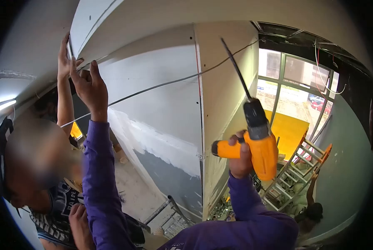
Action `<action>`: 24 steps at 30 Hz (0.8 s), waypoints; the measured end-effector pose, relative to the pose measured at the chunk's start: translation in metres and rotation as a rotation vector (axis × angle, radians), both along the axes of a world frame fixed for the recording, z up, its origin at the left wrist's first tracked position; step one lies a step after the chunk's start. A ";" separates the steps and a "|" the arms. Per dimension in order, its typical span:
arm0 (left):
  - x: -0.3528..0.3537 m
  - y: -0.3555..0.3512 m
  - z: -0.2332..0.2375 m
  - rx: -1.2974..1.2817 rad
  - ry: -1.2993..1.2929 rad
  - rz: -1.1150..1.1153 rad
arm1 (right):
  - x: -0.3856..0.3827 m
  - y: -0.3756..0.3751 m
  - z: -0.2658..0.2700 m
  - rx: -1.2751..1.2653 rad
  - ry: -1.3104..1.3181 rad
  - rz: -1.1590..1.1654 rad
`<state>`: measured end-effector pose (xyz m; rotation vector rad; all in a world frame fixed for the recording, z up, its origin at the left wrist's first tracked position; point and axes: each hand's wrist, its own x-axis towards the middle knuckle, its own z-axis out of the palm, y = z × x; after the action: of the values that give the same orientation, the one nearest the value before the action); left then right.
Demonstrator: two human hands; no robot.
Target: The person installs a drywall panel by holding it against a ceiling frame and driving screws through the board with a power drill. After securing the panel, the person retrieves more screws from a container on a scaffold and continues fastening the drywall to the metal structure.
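Observation:
In my right hand (241, 160) is an orange cordless drill (265, 152), its black chuck upward and a long thin drill bit (236, 68) pointing up toward the ceiling. My fingers wrap round its handle. My left hand (90, 89) is raised, with index finger and thumb stretched upward and the other fingers curled. Its fingertips are right by the lower corner of a white panel (90, 23) overhead. Just left of it, a co-worker's raised hand (64, 58) is at the same panel edge.
A co-worker (40, 162) stands close at left. A dark cable (153, 86) crosses the view before a patched wall (157, 137). An aluminium ladder (295, 175) stands at right near another person (309, 214) and a large window (295, 83). Metal scaffolding (170, 216) is below.

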<state>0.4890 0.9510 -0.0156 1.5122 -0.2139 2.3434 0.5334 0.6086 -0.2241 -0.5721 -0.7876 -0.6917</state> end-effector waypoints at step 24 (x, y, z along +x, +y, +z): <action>0.069 -0.161 0.050 0.048 0.927 -0.613 | 0.028 0.097 0.052 0.308 0.172 0.835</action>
<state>0.5584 0.7899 0.0340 2.0113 -0.4095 1.0472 0.5618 0.7060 -0.1717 0.0072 -0.6617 0.0165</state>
